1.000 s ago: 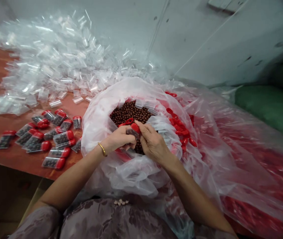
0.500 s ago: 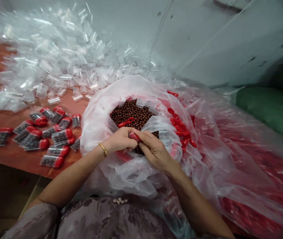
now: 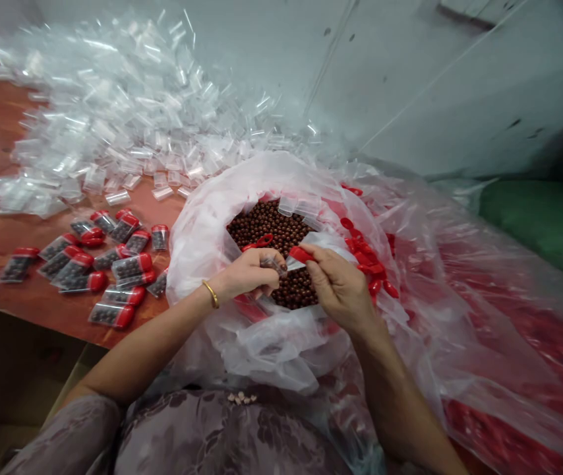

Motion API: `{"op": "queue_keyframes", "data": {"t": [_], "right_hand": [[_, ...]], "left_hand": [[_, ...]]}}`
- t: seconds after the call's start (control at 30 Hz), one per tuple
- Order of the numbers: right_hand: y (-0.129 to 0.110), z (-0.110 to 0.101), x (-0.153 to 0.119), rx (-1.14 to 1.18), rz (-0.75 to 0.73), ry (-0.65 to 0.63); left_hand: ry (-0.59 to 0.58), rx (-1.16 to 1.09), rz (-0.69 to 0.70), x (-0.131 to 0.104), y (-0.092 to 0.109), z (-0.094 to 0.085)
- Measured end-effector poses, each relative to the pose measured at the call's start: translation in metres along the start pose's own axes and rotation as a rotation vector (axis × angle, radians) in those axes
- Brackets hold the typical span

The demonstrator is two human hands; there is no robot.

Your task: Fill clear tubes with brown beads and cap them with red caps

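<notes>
Between the fingers of my left hand is a small clear plastic container with dark balls inside, its end uncapped. My right hand pinches a red plastic cap, a short gap to the right of the container. Both hands are over a white plastic bag, rolled open around a mass of brown balls. Another red cap piece with a ring lies on the balls behind my left hand. A few clear empty tubes rest at the bag's far inner edge.
Filled containers with red caps lie on the reddish table at left. Behind them is a large heap of clear empty tubes. Loose red caps sit right of the balls, beside a big clear bag of red pieces.
My hands, together before, have moved apart. The red cap is now off the container and in my right hand, which has shifted right. The view has swung slightly left.
</notes>
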State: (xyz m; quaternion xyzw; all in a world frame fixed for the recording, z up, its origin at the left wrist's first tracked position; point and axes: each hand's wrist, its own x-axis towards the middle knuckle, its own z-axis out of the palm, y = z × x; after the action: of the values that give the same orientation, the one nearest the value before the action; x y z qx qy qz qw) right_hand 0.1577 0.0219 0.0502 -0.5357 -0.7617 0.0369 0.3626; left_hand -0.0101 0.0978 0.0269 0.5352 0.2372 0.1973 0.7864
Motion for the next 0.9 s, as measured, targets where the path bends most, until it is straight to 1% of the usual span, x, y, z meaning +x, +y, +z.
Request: {"op": "queue_keyframes", "data": {"t": [0.1, 0.2, 0.27, 0.4, 0.5, 0.63, 0.73, 0.8, 0.9], "right_hand": [[-0.001, 0.003, 0.002, 0.059, 0.070, 0.050], [-0.006, 0.015, 0.005, 0.086, 0.041, 0.038], [-0.009, 0.023, 0.005, 0.101, 0.033, 0.034], [-0.014, 0.032, 0.007, 0.095, 0.038, 0.086], [-0.018, 0.034, 0.011, 0.068, 0.034, 0.099], [-0.021, 0.032, 0.015, 0.080, 0.061, 0.048], [-0.019, 0.029, 0.011, 0.102, 0.078, 0.020], [-0.018, 0.027, 0.006, 0.105, 0.100, 0.006], [-0.015, 0.027, 0.001, 0.109, 0.140, 0.011]], "left_hand": [[0.011, -0.008, 0.016, 0.000, -0.001, 0.000], [0.025, 0.009, 0.073, 0.001, -0.002, 0.000], [0.018, 0.020, 0.087, 0.001, -0.003, -0.001], [0.036, -0.058, 0.093, 0.000, -0.004, -0.002], [0.054, -0.079, 0.126, 0.000, -0.005, -0.002], [0.078, -0.075, 0.137, 0.000, -0.004, -0.001], [0.032, -0.065, 0.119, 0.000, -0.003, -0.001], [-0.003, -0.020, 0.093, 0.000, -0.003, -0.001], [0.001, 0.082, 0.057, 0.001, -0.004, -0.002]]}}
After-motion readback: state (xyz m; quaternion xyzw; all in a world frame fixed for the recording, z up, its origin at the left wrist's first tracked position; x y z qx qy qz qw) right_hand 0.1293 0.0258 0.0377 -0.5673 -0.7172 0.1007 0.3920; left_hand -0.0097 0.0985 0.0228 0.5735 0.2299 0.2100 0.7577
